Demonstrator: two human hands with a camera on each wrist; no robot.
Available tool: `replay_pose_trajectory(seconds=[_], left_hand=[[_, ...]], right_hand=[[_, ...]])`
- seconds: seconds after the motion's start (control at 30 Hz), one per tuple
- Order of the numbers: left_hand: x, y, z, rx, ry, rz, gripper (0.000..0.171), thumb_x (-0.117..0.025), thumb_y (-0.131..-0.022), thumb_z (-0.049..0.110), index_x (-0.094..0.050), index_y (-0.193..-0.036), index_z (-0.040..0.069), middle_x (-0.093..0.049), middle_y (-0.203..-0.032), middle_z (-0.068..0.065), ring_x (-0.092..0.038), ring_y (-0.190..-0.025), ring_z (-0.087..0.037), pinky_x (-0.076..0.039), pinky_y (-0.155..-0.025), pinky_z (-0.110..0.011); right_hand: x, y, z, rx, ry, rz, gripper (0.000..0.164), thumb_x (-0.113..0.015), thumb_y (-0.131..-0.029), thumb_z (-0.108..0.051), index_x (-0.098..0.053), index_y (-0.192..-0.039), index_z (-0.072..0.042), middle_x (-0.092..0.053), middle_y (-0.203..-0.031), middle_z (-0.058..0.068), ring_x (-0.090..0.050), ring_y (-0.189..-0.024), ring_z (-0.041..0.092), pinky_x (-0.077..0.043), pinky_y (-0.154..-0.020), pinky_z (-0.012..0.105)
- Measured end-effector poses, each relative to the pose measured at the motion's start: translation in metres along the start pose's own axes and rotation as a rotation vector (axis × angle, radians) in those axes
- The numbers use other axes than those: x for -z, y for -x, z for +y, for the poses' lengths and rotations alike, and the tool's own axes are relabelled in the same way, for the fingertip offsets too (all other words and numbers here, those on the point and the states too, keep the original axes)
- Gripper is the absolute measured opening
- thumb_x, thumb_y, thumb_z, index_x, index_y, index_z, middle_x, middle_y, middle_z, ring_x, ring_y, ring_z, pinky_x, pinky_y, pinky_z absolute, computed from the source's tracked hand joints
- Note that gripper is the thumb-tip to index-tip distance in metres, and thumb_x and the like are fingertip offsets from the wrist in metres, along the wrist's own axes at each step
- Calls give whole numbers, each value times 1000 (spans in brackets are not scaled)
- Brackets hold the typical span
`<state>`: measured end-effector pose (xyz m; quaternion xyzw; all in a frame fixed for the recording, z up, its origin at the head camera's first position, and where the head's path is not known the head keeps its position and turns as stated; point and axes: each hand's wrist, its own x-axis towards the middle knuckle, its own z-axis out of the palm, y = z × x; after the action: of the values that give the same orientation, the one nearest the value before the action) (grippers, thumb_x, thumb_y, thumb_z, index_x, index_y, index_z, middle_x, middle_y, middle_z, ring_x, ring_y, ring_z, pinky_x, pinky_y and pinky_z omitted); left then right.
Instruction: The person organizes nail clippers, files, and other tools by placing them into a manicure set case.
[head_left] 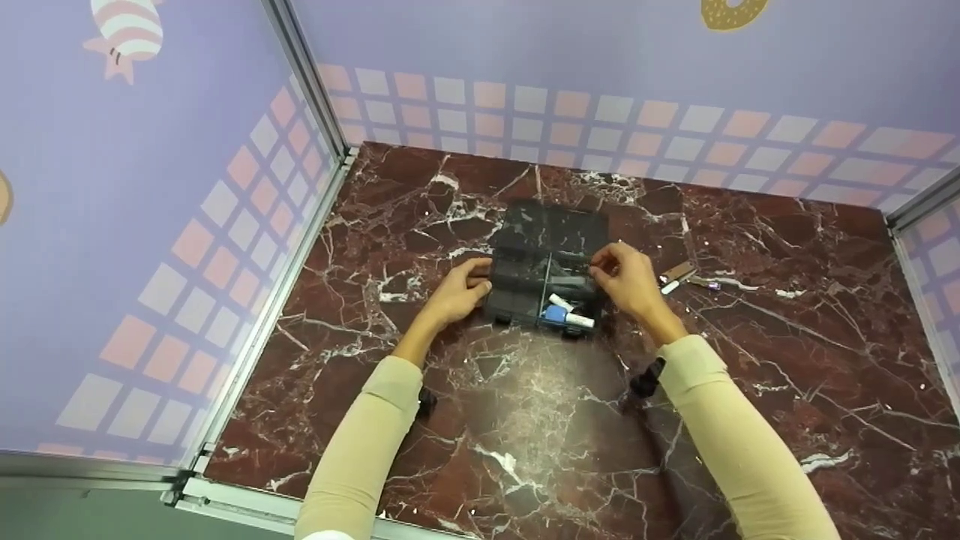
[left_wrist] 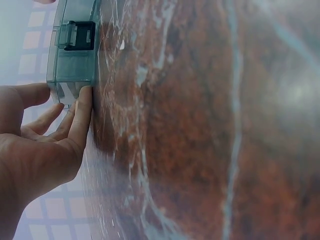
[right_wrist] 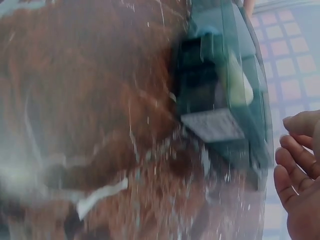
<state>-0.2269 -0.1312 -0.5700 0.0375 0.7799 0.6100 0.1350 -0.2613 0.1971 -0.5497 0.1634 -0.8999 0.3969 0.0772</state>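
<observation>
A see-through dark plastic organizer box lies on the marbled surface, its lid swung back. My left hand is at its left end; in the left wrist view, the fingertips touch the end wall. Beside the right edge, my right hand is raised with loosely bent fingers. In the right wrist view these stand apart from the box, with nothing visible between them. Inside the right compartments are a blue bottle with a white cap, a small white piece and a grey strip.
Right of the box lie a brown flat piece, a white stick and a slim purple-ended item. Patterned panels wall in the back and sides. Latches stick out from the box front.
</observation>
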Motion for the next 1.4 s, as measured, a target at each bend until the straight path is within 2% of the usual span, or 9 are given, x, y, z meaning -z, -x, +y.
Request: replay_pose_trajectory(seconds=[0.2,0.37,0.63,0.9,0.97,1.17,1.3,1.4], left_hand=[[-1,0,-1,0,1,3,52,-56,-107,1,-45,-158,-1,-54,-151,-23,-59,-135,-35,-59,-100,-43],[0,0,0,-3,13,4,52,-56,-107,0,-45,-157,-2,-55,-150,-24,-59,-135,-36,-59,-100,-46],[0,-2,-1,-7,21,-4,51,-55,-107,0,-44,-157,-2,-54,-150,-24,-59,-135,-36,-59,-100,-44],[1,0,-2,-2,-27,-9,52,-56,-109,4,-43,-159,2,-51,-154,-21,-57,-138,-34,-58,-102,-43],[1,-1,-3,-5,-16,-5,52,-56,-108,3,-44,-159,1,-52,-153,-21,-57,-137,-34,-58,-101,-43],[0,-1,-3,-16,7,1,52,-56,-107,1,-45,-158,0,-54,-151,-23,-59,-136,-35,-59,-101,-45],[-1,-2,-3,-17,13,3,52,-56,-107,0,-45,-157,-1,-54,-151,-23,-59,-136,-35,-59,-101,-44],[-1,-2,-4,-12,18,7,52,-55,-107,0,-45,-157,-1,-54,-151,-23,-59,-135,-35,-59,-101,-43]], right_hand=[[27,12,34,-42,59,90,11,-78,-89,2,-72,-98,5,-70,-98,20,-66,-88,35,-52,-82,44],[51,26,64,-65,115,118,12,-76,-88,4,-72,-98,8,-66,-99,24,-66,-92,43,-50,-88,54],[67,48,92,-52,182,113,9,-75,-85,5,-76,-94,5,-67,-100,25,-61,-96,45,-43,-89,57],[64,54,100,-27,216,78,28,-74,-84,7,-75,-112,11,-65,-112,30,-57,-106,52,-44,-94,62],[64,53,98,-28,223,59,28,-75,-84,7,-75,-112,11,-65,-112,30,-56,-106,53,-43,-94,63],[64,51,91,-69,249,28,9,-78,-85,3,-74,-93,7,-62,-100,27,-53,-99,51,-41,-89,62],[63,51,87,-99,250,-9,9,-79,-87,0,-71,-85,3,-60,-92,22,-54,-93,46,-42,-85,57],[59,50,83,-115,215,-30,9,-78,-89,1,-69,-86,1,-63,-88,19,-57,-84,38,-43,-77,49]])
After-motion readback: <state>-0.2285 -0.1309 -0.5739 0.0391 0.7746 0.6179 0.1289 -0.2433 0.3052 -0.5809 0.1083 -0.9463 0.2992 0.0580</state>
